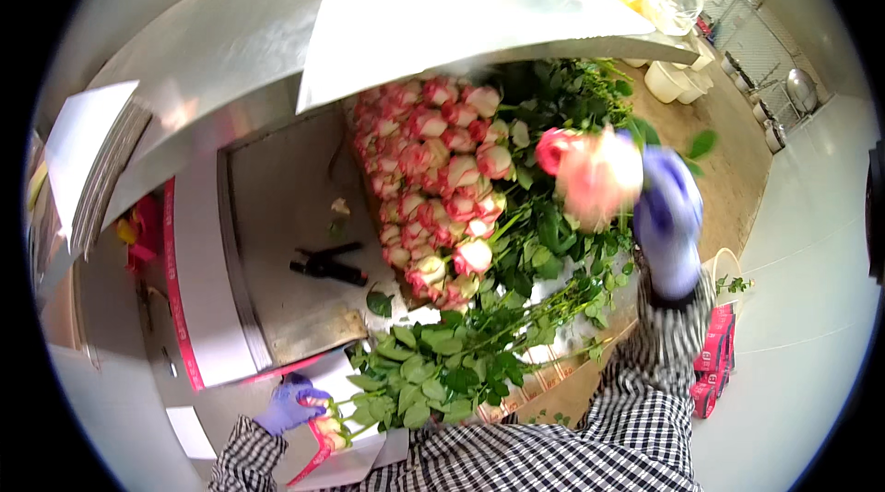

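My right hand (668,211), in a purple glove, is raised at the right and closed. A pink rose (599,180), smeared by motion, is held in it, with a second, redder bloom beside. Low at the left, my gloved left hand (290,406) has its fingers curled round pale pink-edged roses (330,427). Those blooms lie on a white paper sheet (355,457) with a pink border. Their leafy stems (442,363) stretch rightward across the bench in front of me. Beyond them is a large pile of cream-and-pink roses (433,169), blooms to the left and foliage to the right.
A black hand tool (329,263) lies on the metal bench (286,188). Stacked white sheets (207,280) stand at the left. A metal shelf (221,26) with white sheeting (442,8) overhangs the far side. White buckets (678,82) and pink-and-black boxes (714,354) are at right.
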Motion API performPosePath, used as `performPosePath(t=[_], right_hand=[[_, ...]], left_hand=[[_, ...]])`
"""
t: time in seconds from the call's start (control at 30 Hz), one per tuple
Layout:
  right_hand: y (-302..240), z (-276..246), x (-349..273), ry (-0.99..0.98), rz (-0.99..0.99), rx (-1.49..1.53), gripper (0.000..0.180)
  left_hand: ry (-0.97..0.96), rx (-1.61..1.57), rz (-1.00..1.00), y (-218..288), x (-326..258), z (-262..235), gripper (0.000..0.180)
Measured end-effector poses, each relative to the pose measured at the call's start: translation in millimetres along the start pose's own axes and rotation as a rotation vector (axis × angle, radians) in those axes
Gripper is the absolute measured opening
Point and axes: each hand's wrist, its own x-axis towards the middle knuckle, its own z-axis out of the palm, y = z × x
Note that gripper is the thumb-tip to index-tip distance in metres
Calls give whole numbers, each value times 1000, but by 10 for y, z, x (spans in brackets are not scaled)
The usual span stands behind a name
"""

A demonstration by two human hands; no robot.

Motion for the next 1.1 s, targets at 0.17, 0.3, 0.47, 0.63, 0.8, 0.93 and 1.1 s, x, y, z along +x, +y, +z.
performPosePath(t=[0.17, 0.3, 0.47, 0.63, 0.8, 0.93, 1.1], right_hand=[[-1986, 25, -548, -784, -273, 673, 55], [-3286, 1250, -1351, -1040, 96, 850, 44], [-3613, 1956, -1994, -829, 129, 791, 36], [-3604, 1939, -1978, -759, 0, 706, 36], [-3639, 1993, -1996, -737, -32, 656, 34], [-3539, 1603, -1540, -936, -98, 580, 38], [-1937, 442, -516, -670, 252, 661, 25]], left_hand=[[91, -32, 184, -176, 8, 61, 31], [424, 167, 305, -353, -47, 255, 66], [621, -6, 284, -482, -63, 430, 94], [680, -23, 319, -485, -54, 464, 91], [554, -20, 262, -403, -55, 364, 80], [387, -6, 284, -278, -58, 176, 61], [341, 55, 171, -152, -130, 92, 61]])
